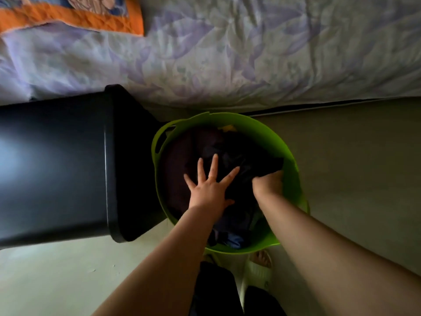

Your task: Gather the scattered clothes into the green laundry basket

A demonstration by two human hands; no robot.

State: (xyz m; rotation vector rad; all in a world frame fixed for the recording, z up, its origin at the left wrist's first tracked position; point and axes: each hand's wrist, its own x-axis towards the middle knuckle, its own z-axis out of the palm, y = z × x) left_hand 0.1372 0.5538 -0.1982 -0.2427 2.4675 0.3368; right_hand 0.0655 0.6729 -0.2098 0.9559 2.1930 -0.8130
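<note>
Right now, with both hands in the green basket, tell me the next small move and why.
Probably press down, then lift both hands out. The left hand lies flat, fingers spread, on the dark clothes, and the right hand is curled into them beside the green basket wall. No loose clothes show on the floor.

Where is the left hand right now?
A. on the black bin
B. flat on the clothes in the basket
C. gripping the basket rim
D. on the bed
B: the left hand lies open, fingers spread, on the dark clothes inside the green basket.
</note>
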